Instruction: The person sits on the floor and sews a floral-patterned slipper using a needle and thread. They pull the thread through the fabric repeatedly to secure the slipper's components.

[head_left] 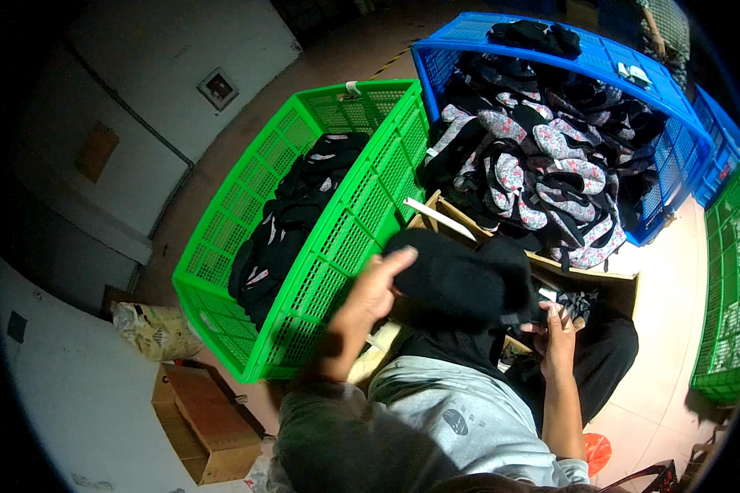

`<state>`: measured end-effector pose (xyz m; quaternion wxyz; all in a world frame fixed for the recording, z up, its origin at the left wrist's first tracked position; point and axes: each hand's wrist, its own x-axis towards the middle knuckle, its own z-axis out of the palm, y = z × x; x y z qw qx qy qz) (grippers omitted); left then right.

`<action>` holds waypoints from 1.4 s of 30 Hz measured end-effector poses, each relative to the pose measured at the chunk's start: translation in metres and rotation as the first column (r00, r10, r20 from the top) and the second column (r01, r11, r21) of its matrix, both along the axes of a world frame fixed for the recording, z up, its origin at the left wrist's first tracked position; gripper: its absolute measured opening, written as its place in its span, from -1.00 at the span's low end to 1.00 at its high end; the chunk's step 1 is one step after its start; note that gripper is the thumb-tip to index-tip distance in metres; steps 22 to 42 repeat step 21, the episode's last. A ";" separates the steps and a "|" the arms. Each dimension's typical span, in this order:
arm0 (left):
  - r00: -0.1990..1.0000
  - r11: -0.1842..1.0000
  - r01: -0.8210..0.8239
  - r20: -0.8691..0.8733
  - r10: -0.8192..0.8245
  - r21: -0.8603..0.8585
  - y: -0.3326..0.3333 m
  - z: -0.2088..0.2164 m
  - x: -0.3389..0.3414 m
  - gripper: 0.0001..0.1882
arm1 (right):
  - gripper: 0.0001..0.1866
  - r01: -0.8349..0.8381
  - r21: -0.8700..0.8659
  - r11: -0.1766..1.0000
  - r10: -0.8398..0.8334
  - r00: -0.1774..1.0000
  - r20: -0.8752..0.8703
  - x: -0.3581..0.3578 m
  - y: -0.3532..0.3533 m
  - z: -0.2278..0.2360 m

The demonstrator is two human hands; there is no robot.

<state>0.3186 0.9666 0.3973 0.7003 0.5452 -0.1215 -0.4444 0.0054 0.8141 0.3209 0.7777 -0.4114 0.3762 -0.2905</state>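
Note:
My left hand [376, 289] is closed on the left end of a soft, rounded black fabric piece [460, 278], thumb on top, held above my lap. Near its right end, my right hand [557, 330] has its fingers pinched together; a small item may be in them, too small to name. Just beyond that hand, an open cardboard box [625, 287] holds a tangle of small dark bits. A pale strip [438, 218] lies across the box's far left corner.
At the left stands a green mesh crate [362, 226] with black fabric pieces. A blue crate [681, 168] ahead is heaped with black and floral-lined pieces. Another green crate [719, 329] stands right. A cardboard carton [230, 460] sits lower left, below a sack [152, 329]. Another person's arm [654, 33] shows far right.

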 end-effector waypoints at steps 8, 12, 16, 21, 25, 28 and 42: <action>0.444 0.460 -0.828 0.125 0.887 -0.320 0.076 0.046 0.122 -0.25 | -0.83 0.108 0.030 0.994 -0.107 0.994 -0.039 -0.005 -0.012 -0.003; 0.521 0.451 -0.828 -0.163 0.838 -0.332 0.131 0.013 0.193 -0.13 | -0.82 0.106 0.078 0.991 -0.103 0.994 -0.040 0.002 -0.007 -0.004; 0.647 0.734 -0.594 0.345 0.679 -0.330 0.056 0.041 0.082 -0.32 | -0.78 0.104 -0.049 0.993 -0.102 0.994 0.024 -0.005 -0.015 0.006; 0.052 0.749 0.045 0.750 0.659 -0.661 0.010 0.161 -0.045 -0.48 | -0.72 0.373 -0.465 0.803 -0.293 0.926 0.237 -0.041 -0.034 0.065; 0.052 0.749 0.045 0.750 0.659 -0.661 0.010 0.161 -0.045 -0.48 | -0.72 0.373 -0.465 0.803 -0.293 0.926 0.237 -0.041 -0.034 0.065; 0.052 0.749 0.045 0.750 0.659 -0.661 0.010 0.161 -0.045 -0.48 | -0.72 0.373 -0.465 0.803 -0.293 0.926 0.237 -0.041 -0.034 0.065; 0.052 0.749 0.045 0.750 0.659 -0.661 0.010 0.161 -0.045 -0.48 | -0.72 0.373 -0.465 0.803 -0.293 0.926 0.237 -0.041 -0.034 0.065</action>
